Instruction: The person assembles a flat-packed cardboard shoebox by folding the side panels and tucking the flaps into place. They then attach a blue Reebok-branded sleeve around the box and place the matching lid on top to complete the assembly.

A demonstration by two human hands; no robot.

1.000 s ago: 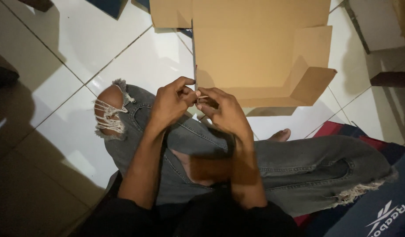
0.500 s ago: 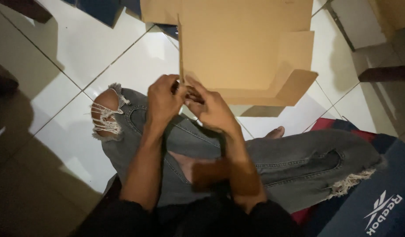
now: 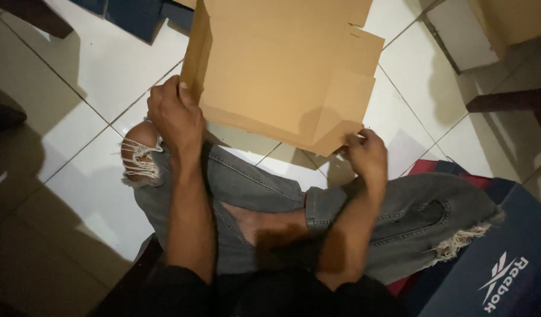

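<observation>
A: We've got white floor tiles under us, grey ripped jeans crossed, and a flat die-cut cardboard box blank lifted above our knees, tilted away.

B: Near right, a dark blue shoebox. Hands?

A: Our left hand is curled shut around the blank's left edge; our right hand pinches its near-right corner flap between thumb and fingers.

B: We'd judge it light and stiff, though it will bend at the creases.

A: Then the edges are where to hold it, well apart.
</observation>
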